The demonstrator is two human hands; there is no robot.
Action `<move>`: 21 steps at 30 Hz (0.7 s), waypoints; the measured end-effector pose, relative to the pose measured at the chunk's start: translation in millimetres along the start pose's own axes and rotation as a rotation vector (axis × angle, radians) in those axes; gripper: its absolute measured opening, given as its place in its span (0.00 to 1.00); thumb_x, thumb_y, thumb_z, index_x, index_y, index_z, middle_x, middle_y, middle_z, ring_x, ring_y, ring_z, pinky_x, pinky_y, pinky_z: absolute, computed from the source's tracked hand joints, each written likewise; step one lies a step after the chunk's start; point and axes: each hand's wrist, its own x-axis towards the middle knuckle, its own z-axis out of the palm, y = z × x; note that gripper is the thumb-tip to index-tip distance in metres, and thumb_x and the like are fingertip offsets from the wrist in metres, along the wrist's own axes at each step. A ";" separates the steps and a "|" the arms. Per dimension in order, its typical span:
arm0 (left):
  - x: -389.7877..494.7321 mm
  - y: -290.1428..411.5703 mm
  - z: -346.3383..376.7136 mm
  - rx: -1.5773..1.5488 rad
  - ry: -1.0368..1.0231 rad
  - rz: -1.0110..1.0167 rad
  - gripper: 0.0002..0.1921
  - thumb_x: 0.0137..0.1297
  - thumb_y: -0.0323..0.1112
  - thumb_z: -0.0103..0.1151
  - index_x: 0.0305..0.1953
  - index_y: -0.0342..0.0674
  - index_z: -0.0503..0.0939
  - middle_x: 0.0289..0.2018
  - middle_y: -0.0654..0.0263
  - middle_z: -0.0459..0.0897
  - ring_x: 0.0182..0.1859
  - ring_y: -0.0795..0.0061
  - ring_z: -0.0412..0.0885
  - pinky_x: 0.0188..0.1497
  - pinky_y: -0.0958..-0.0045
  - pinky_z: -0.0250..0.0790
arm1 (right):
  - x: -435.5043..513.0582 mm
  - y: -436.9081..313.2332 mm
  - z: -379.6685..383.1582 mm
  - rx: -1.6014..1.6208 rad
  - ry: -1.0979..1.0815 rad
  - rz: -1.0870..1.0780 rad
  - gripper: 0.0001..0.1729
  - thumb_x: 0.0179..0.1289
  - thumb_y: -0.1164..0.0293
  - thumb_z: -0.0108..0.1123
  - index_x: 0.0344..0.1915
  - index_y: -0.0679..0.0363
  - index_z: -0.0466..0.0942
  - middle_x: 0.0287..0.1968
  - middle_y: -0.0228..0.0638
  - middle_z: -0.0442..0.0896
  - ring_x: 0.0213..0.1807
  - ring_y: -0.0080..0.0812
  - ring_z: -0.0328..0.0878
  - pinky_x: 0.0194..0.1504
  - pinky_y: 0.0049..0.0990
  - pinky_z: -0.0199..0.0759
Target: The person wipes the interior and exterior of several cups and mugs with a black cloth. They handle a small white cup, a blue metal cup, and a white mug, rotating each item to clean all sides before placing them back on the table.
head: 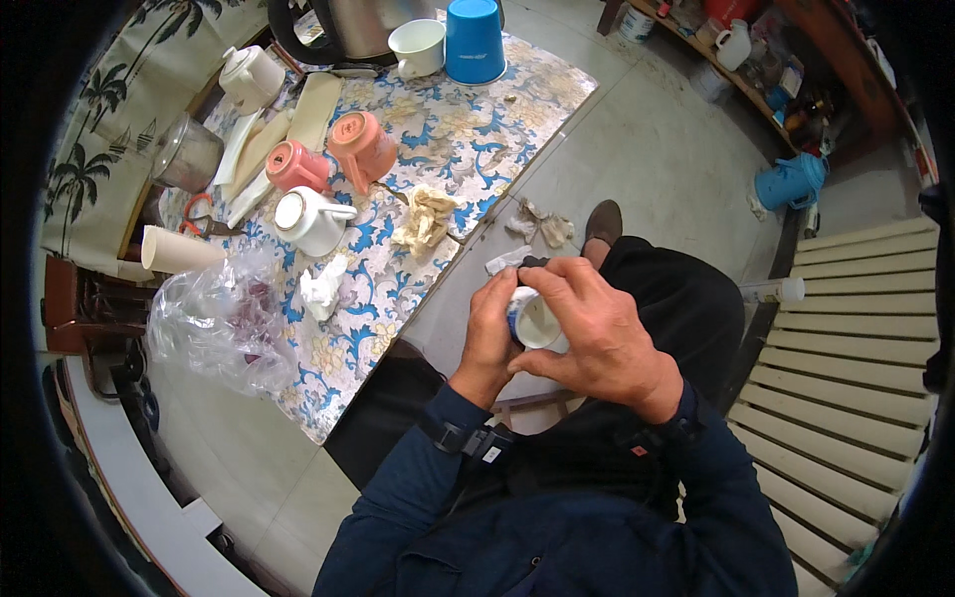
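A small white cup [540,327] with blue on its outer side is between my hands, above my lap, its mouth turned up towards me. My left hand [486,332] grips the cup's left side. Around the far rim and right side curve the fingers of my right hand [608,336], its thumb at the near rim. Something small and dark [533,262] shows beyond my fingertips; I cannot tell what it is. On the table to the left, a white mug [310,220] and two pink mugs [297,167] [362,149] have their bases showing.
Crumpled tissues [427,220] [323,287] and a plastic bag [216,321] lie on the flower-patterned table [470,127]. Red-handled scissors [209,222] are near a paper roll [181,250]. Behind stand a blue cup [475,41] and a kettle [358,30]. A radiator [843,358] is at right.
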 end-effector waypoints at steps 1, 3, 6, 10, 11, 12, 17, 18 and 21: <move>0.2 -3.7 1.5 -0.021 -0.009 0.010 0.19 0.92 0.46 0.45 0.56 0.39 0.83 0.50 0.65 0.87 0.50 0.77 0.86 0.52 0.71 0.80 | 3.0 -1.5 0.5 -0.058 -0.059 -0.003 0.46 0.52 0.60 0.88 0.69 0.61 0.78 0.51 0.47 0.81 0.49 0.52 0.85 0.46 0.43 0.83; 1.0 -8.9 1.8 -0.051 0.035 -0.006 0.19 0.92 0.47 0.45 0.56 0.39 0.83 0.47 0.67 0.87 0.48 0.79 0.85 0.51 0.72 0.80 | 6.7 -3.6 0.7 -0.107 -0.155 0.053 0.44 0.53 0.60 0.86 0.69 0.60 0.78 0.51 0.47 0.81 0.53 0.53 0.84 0.48 0.45 0.83; 3.8 -10.3 -3.7 -0.082 0.001 -0.032 0.25 0.93 0.53 0.44 0.59 0.37 0.83 0.49 0.67 0.87 0.50 0.79 0.87 0.54 0.72 0.81 | 9.3 -0.7 -1.9 -0.089 -0.211 0.095 0.42 0.55 0.61 0.84 0.68 0.59 0.79 0.50 0.48 0.81 0.51 0.54 0.85 0.48 0.46 0.82; 2.4 -11.2 -6.2 -0.127 -0.044 -0.062 0.30 0.92 0.59 0.42 0.60 0.35 0.82 0.49 0.66 0.88 0.48 0.77 0.89 0.50 0.72 0.84 | 9.5 9.9 -8.3 -0.005 -0.216 0.166 0.36 0.58 0.62 0.81 0.66 0.59 0.81 0.47 0.50 0.83 0.48 0.57 0.86 0.50 0.48 0.82; 1.6 -10.5 -6.2 -0.116 -0.037 -0.110 0.30 0.92 0.59 0.42 0.60 0.35 0.82 0.48 0.66 0.88 0.47 0.77 0.89 0.48 0.71 0.84 | 9.7 13.0 -10.3 0.029 -0.213 0.180 0.35 0.59 0.63 0.80 0.66 0.59 0.81 0.46 0.50 0.83 0.48 0.57 0.86 0.50 0.48 0.82; 0.2 -8.9 -7.0 -0.113 -0.108 -0.097 0.31 0.92 0.60 0.41 0.60 0.34 0.81 0.46 0.63 0.89 0.42 0.74 0.90 0.38 0.70 0.85 | 9.3 15.6 -12.5 0.052 -0.207 0.208 0.32 0.61 0.62 0.78 0.64 0.61 0.83 0.44 0.51 0.85 0.46 0.57 0.87 0.50 0.46 0.82; -2.9 -5.0 -2.3 -0.045 -0.121 -0.116 0.32 0.91 0.60 0.41 0.59 0.32 0.80 0.40 0.55 0.90 0.34 0.67 0.91 0.27 0.70 0.83 | 6.2 31.7 -23.1 0.392 -0.258 0.387 0.27 0.68 0.64 0.73 0.63 0.65 0.84 0.44 0.46 0.89 0.44 0.41 0.88 0.47 0.36 0.82; -3.4 -3.7 -2.8 -0.027 -0.122 -0.134 0.32 0.92 0.59 0.41 0.61 0.30 0.79 0.41 0.54 0.90 0.34 0.65 0.91 0.27 0.69 0.83 | 3.6 35.1 -24.8 0.521 -0.279 0.502 0.26 0.69 0.66 0.71 0.64 0.66 0.84 0.46 0.42 0.89 0.45 0.36 0.87 0.48 0.33 0.82; -2.5 -0.4 -5.4 -0.010 -0.140 -0.134 0.30 0.91 0.57 0.44 0.60 0.30 0.79 0.40 0.52 0.90 0.34 0.64 0.91 0.27 0.70 0.83 | -4.5 44.8 -22.7 0.845 -0.222 0.620 0.25 0.74 0.66 0.64 0.65 0.69 0.83 0.49 0.39 0.90 0.47 0.32 0.89 0.45 0.28 0.84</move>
